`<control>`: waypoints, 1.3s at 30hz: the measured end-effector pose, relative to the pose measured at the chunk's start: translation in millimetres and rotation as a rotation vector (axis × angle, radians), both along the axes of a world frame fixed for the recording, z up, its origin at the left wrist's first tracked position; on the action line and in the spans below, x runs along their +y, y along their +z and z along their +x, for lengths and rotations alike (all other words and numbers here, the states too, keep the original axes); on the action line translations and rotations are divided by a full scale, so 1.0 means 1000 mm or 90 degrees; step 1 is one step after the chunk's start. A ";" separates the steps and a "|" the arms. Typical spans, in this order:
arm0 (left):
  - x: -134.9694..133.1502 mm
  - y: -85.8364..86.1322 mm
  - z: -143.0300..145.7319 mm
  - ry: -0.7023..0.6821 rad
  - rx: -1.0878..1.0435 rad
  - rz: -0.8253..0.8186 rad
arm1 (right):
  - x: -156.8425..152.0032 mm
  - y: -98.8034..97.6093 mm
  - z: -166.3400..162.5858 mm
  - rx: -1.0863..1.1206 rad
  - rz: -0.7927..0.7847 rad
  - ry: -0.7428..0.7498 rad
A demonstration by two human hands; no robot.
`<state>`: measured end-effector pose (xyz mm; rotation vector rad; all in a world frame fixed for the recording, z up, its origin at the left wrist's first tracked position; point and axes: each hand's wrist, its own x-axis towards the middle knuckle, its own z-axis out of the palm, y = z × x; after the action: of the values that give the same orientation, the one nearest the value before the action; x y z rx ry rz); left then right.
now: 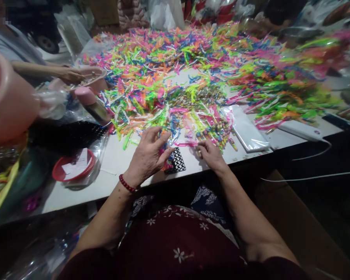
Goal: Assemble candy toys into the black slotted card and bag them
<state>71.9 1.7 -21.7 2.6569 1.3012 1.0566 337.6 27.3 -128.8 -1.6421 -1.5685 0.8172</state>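
Left fingers [164, 139] spread near black lattice [179, 159]; white device [297, 129] bears blurred mark [317, 132].

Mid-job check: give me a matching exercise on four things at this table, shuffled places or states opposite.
1. black perforated piece
2. red basket
3. clear plastic packaging
4. pink-capped bottle

A. to the right of the right hand
B. at the left edge of the colourful pile
C. between the left hand and the right hand
D. with white paper in it

Pairs: 1-C, 2-D, 3-A, 4-B
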 end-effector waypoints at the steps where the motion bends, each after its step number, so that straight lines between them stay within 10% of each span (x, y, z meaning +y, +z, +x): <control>1: 0.000 0.000 0.000 0.002 0.001 -0.002 | -0.006 -0.003 -0.007 0.113 -0.040 0.026; 6: 0.000 0.000 0.001 0.007 -0.003 0.015 | -0.023 -0.015 -0.038 0.329 -0.121 0.113; 16: 0.000 0.000 0.001 0.006 -0.011 0.020 | -0.024 -0.013 -0.056 -0.051 0.235 0.129; 30: 0.000 -0.001 0.001 0.008 -0.011 -0.011 | -0.051 -0.002 -0.058 0.350 -0.035 0.099; 39: -0.001 -0.002 0.001 0.006 -0.013 -0.016 | -0.044 -0.018 -0.066 0.050 0.192 0.172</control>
<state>72.5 0.7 -23.9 2.6184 1.3153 1.0576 271.3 -17.0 -147.1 -1.1884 -1.7840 0.7294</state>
